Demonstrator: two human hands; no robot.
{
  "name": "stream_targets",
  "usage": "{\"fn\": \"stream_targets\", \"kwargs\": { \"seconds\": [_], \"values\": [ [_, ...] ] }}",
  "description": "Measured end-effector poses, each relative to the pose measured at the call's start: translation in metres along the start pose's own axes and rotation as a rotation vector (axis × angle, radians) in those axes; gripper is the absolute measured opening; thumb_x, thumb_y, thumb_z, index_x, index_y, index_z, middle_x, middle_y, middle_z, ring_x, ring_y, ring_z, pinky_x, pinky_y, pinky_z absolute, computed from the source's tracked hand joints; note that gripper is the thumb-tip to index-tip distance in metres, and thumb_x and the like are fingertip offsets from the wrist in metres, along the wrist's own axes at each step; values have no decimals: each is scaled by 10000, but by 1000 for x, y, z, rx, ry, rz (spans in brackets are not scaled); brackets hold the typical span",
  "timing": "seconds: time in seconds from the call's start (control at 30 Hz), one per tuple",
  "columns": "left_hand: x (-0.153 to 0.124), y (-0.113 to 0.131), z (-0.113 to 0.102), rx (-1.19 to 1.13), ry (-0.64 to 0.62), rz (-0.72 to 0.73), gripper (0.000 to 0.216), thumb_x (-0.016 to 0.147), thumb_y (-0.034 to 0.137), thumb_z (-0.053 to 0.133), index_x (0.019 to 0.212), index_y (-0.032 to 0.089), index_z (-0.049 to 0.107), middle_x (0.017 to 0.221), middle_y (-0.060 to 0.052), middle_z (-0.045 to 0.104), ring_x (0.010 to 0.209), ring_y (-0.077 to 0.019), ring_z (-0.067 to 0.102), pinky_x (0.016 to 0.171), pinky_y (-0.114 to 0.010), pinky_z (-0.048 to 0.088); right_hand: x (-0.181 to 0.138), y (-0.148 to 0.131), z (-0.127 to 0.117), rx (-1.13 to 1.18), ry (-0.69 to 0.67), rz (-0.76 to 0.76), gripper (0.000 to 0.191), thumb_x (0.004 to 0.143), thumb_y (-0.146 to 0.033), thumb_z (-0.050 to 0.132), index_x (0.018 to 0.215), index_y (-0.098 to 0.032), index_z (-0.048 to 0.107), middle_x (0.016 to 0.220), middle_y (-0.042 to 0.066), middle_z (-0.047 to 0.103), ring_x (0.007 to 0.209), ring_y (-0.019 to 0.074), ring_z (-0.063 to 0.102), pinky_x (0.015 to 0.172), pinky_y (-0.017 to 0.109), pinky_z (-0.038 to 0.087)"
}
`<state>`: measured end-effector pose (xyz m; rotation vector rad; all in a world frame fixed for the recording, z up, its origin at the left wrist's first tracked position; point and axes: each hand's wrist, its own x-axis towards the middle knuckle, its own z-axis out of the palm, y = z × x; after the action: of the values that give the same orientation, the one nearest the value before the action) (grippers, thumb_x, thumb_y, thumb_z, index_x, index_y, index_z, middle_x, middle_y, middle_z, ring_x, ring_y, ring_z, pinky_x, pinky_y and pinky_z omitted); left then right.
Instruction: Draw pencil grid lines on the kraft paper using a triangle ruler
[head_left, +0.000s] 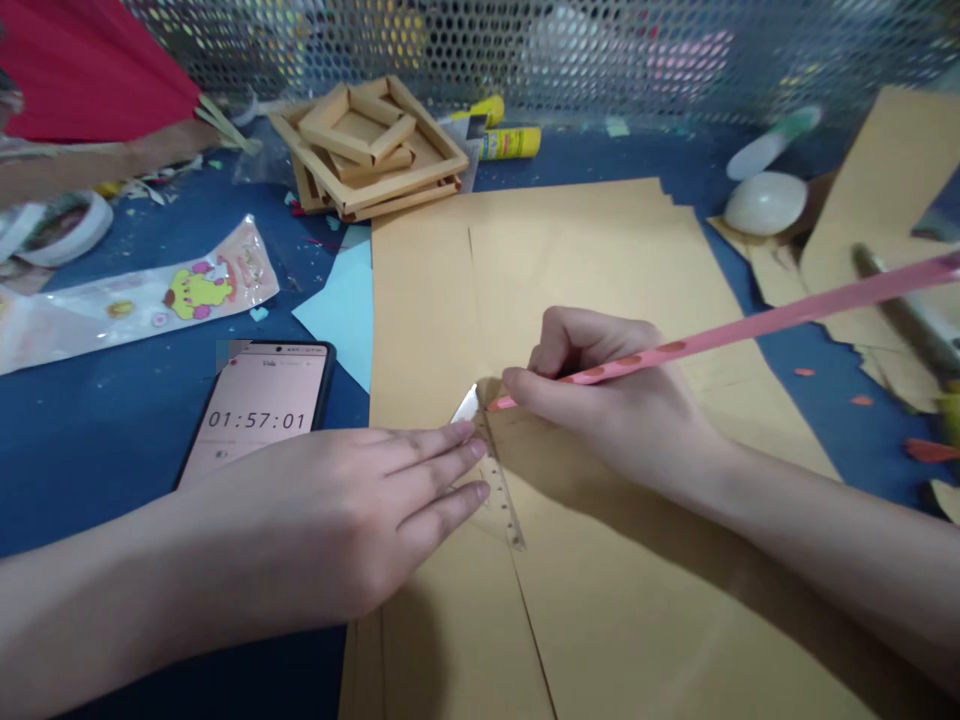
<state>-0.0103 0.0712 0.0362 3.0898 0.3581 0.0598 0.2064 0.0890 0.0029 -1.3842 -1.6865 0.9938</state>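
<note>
Where the left hand (341,515) rests, the ruler (501,487) is hidden.

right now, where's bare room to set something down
Blue table shows bare between the packet, phone and left arm. The brown sheet is also open beyond the right hand. Crowded: around the stacked frames and yellow tubes, and among cardboard pieces at right.

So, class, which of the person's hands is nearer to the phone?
Left. The left hand hides the lower part of the phone from view. The right hand, holding the pink pencil, is farther away, over the brown sheet to the phone's right.
</note>
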Motion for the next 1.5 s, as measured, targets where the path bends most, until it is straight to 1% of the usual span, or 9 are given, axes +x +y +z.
{"fn": "stream_targets", "kwargs": {
  "seconds": [0.13, 0.3, 0.47, 0.67, 0.83, 1.0, 1.17, 1.33, 1.5],
  "values": [
    [0, 0, -1, 6, -4, 2, 433, 967, 77, 240, 1232, 145, 576, 1275, -62, 563, 1214, -182, 514, 1043, -271, 390, 1, 0, 0, -16, 25, 9, 309, 711, -126, 638, 546, -199, 387, 511, -62, 409, 479, 72, 348, 414, 230, 273],
    [1, -1, -1, 6, -12, 2, 424, 960, 74, 258, 1250, 140, 560, 1289, -75, 550, 1223, -187, 505, 1046, -280, 394, 1, 2, 2, -52, 78, -2, 272, 748, -163, 637, 585, -206, 424, 540, -53, 445, 483, 80, 389, 419, 238, 293],
    [1, -1, -1, -23, -10, -3, 415, 960, 74, 268, 1239, 134, 570, 1285, -89, 550, 1230, -195, 494, 1058, -288, 380, 1, 2, 2, -69, 79, -15, 288, 759, -220, 659, 591, -212, 425, 538, -54, 451, 476, 87, 377, 419, 255, 288],
    [0, 0, -1, -53, -11, -2, 406, 951, 62, 285, 1222, 124, 582, 1272, -104, 555, 1218, -209, 504, 1050, -311, 396, 2, 2, 0, -76, 37, -25, 301, 779, -258, 658, 599, -217, 420, 543, -44, 449, 478, 95, 377, 406, 264, 277],
    [1, -1, -2, -71, -12, -5, 381, 944, 68, 333, 1225, 134, 581, 1277, -97, 551, 1220, -207, 504, 1057, -315, 392, 2, 2, -1, -88, 26, -39, 308, 782, -248, 656, 597, -216, 412, 544, -42, 442, 477, 93, 365, 404, 266, 273],
    [1, 0, -2, -79, -9, -16, 388, 953, 74, 314, 1222, 148, 584, 1278, -75, 555, 1221, -192, 503, 1065, -299, 377, 2, 3, 0, -80, 31, -39, 305, 782, -248, 658, 600, -217, 415, 551, -41, 444, 489, 96, 374, 410, 267, 274],
    [0, 0, 0, -63, -1, -16, 390, 962, 92, 298, 1226, 143, 581, 1284, -79, 550, 1216, -201, 509, 1059, -310, 387, 2, 3, 0, -65, 29, -40, 305, 782, -246, 654, 599, -217, 411, 548, -45, 435, 486, 94, 367, 415, 265, 272],
    [3, 0, -1, -51, 5, -13, 403, 964, 88, 279, 1205, 140, 598, 1273, -87, 558, 1217, -203, 506, 1060, -307, 381, 3, 2, 0, -61, 22, -28, 309, 753, -178, 643, 579, -214, 391, 545, -44, 427, 494, 93, 378, 428, 256, 290],
    [4, 0, -3, -47, 5, -9, 408, 964, 81, 272, 1209, 137, 593, 1272, -99, 555, 1233, -208, 484, 1059, -317, 382, 1, 1, -1, 2, -10, -9, 334, 712, -114, 629, 560, -208, 346, 521, -58, 373, 480, 78, 324, 417, 241, 257]
  ]
}}
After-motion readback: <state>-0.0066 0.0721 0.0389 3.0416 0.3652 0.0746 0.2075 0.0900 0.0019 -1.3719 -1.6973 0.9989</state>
